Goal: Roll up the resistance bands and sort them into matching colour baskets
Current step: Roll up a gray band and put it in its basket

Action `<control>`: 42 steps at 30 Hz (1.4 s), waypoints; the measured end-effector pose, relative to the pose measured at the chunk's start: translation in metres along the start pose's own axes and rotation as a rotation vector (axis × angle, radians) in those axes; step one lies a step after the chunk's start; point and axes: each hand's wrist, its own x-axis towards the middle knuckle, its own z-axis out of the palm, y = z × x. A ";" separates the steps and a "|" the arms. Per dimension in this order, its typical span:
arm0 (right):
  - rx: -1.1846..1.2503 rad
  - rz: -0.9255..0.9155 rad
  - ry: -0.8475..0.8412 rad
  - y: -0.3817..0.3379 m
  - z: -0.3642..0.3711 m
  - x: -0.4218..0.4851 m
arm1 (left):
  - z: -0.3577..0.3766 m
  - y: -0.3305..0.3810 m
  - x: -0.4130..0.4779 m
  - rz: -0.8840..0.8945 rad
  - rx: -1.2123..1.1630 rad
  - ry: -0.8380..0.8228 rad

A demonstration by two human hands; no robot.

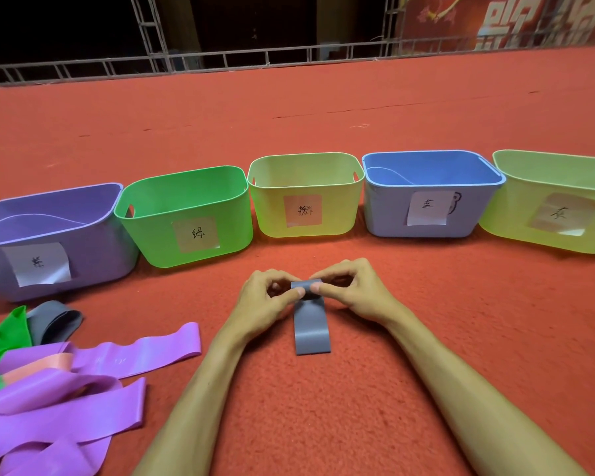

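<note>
1. The left hand (265, 297) and right hand (351, 290) each pinch the rolled far end of a grey band (312, 333).
2. Its unrolled tail lies flat on the red carpet (358, 389), with its long axis running straight back toward the person.
3. Beyond is a row of baskets (158, 214). The yellow-green basket (516, 214) labelled grey ends it on the right, nearer the right hand.
4. A heap of loose bands (83, 372) lies near-left.
</note>
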 end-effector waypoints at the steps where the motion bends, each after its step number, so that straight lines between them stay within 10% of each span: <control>1: 0.001 0.000 -0.002 0.001 0.000 0.001 | 0.000 -0.002 0.001 -0.007 -0.004 -0.018; 42: 0.019 0.050 -0.052 0.000 -0.002 -0.001 | -0.003 0.002 -0.002 -0.032 -0.151 -0.116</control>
